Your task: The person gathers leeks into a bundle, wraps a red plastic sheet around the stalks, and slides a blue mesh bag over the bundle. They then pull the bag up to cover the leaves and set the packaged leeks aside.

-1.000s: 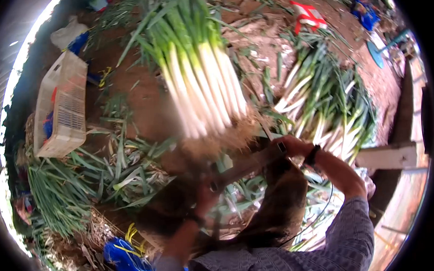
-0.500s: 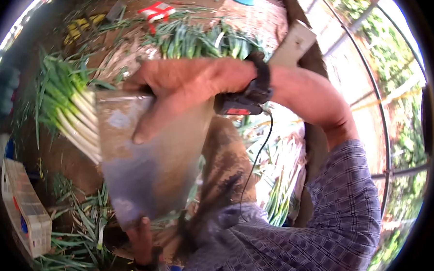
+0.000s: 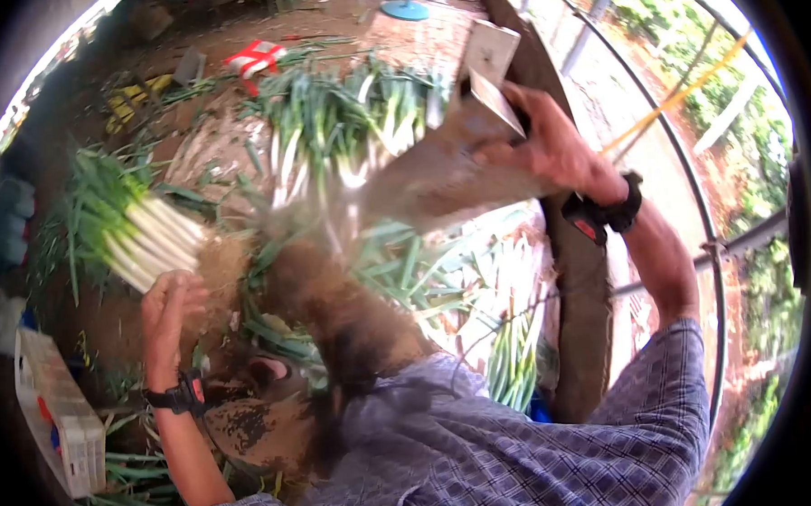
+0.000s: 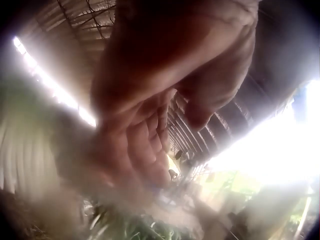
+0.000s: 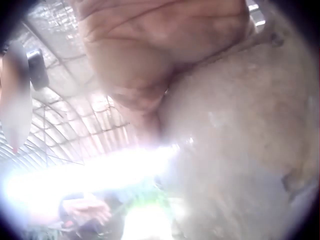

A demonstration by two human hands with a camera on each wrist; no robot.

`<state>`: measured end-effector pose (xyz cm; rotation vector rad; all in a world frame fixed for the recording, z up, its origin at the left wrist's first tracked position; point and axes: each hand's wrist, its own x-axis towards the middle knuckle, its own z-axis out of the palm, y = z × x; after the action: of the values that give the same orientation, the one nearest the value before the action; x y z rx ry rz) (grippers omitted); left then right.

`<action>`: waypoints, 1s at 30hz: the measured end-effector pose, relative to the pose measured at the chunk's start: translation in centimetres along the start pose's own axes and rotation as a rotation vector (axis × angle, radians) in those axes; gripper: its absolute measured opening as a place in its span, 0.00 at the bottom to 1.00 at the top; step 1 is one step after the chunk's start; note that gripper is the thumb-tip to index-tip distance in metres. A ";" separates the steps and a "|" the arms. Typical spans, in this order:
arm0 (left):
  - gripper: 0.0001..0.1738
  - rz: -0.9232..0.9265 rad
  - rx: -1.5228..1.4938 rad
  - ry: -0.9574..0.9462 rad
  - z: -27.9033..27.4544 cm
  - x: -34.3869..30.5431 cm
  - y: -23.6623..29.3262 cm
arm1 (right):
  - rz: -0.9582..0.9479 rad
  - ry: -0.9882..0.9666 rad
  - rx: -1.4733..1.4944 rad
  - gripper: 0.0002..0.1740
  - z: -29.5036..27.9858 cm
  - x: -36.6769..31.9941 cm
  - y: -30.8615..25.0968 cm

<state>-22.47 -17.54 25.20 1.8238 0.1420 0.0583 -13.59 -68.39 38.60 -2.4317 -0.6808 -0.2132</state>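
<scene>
My right hand [image 3: 546, 147] grips one end of a dirty brown board [image 3: 447, 174] with a short panel across its end, like a low bench. The board is held up at the right, its far end blurred over the leeks, and its broad face [image 5: 240, 125] fills much of the right wrist view. My left hand [image 3: 168, 304] is empty, close to the white stalks and roots of a bunch of leeks [image 3: 156, 237] on the ground. In the left wrist view its fingers [image 4: 142, 145] are straight and the thumb stands apart.
More leeks [image 3: 345, 120] lie in a row ahead, and trimmed ones [image 3: 517, 311] lie at the right beside a low wall [image 3: 580, 309]. A pale plastic crate [image 3: 64, 404] stands at the left. A red-and-white bag [image 3: 255, 56] lies farther off.
Both hands held the board; the left has let go and moved to the leek bunch at the left. The right hand has carried the board up and to the right. The view has turned right.
</scene>
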 end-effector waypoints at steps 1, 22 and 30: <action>0.20 -0.032 0.047 0.012 -1.5 -0.5 -1.6 | 0.074 -0.018 -0.032 0.26 1.1 -1.3 2.3; 0.30 0.001 0.391 0.966 -1.7 -31.1 -17.2 | 0.098 -0.378 -0.605 0.19 30.2 -16.1 28.2; 0.13 -0.165 0.030 0.997 -3.9 -37.3 -25.6 | -0.567 -1.000 -1.114 0.16 30.4 -6.7 31.7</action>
<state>-61.60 -12.18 2.82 1.6554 0.9885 0.8485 -3.12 -75.24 -4.03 -3.2269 -2.1509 0.6411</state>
